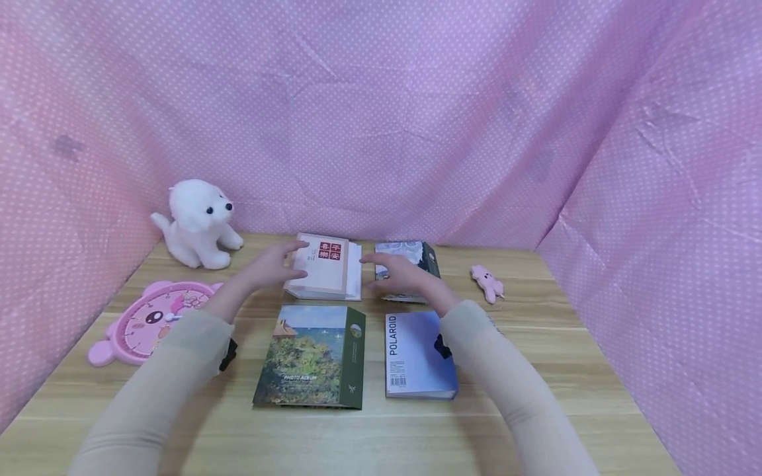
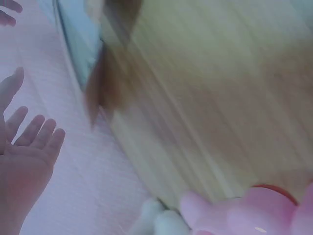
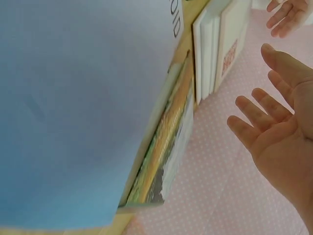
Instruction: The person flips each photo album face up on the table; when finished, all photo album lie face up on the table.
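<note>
4 characters in red squares, 平安喜樂, mark the white album, which lies between 10 and 11 o'clock from the middle of the 4 books, with 12 straight ahead; the print beside them is too fine to read. My left grip is at its 9 o'clock side and my right grip at its 3 o'clock side, both with fingers spread and pinching nothing; whether a left fingertip brushes the cover I cannot tell. "PHOTO ALBUM" is lettered on the landscape book between 7 and 8 o'clock. Between 4 and 5, the blue book reads "POLAROID", with a barcode low on its cover.

Between 1 and 2, my right grip partly hides the dark-edged book. My left sleeve cuts across the pink clock at 9 o'clock on the tabletop. 1 white plush dog sits at 10 o'clock; 1 small pink plush lies just before 3.
</note>
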Motion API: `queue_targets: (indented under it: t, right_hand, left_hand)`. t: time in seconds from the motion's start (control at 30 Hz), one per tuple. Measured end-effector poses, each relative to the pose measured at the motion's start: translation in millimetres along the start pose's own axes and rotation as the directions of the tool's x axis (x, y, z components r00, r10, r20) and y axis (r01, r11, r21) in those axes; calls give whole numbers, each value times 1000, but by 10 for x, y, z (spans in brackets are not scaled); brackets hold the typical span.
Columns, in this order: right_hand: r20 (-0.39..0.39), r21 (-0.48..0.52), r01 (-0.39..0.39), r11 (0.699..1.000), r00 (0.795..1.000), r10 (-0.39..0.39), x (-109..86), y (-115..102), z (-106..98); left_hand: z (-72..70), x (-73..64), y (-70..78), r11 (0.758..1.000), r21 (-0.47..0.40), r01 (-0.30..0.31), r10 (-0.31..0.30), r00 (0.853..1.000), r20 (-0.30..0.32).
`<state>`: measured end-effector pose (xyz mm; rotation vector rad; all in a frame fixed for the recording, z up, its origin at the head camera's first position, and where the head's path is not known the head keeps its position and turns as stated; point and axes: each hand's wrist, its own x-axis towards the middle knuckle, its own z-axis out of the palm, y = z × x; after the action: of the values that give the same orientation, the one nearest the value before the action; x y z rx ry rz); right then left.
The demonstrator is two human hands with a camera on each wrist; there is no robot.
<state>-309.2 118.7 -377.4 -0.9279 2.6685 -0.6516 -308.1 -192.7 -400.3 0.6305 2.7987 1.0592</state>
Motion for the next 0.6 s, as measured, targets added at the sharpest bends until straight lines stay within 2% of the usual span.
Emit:
queue_targets:
  t: [0.3, 0.37, 0.6]
  right_hand:
    - [-126, -46, 41, 998, 991, -47, -214, 164, -100]
    - [-160, -43, 35, 998, 986, -42, -256, 222, -106]
    - [-246, 48, 20, 999, 969, -7, -363, 448, -140]
  left_hand:
    - [116, 66, 392, 997, 27, -73, 73, 997, -23]
    - [159, 83, 487, 997, 37, -69, 70, 997, -33]
    - [379, 163, 741, 989, 123, -81, 86, 996, -38]
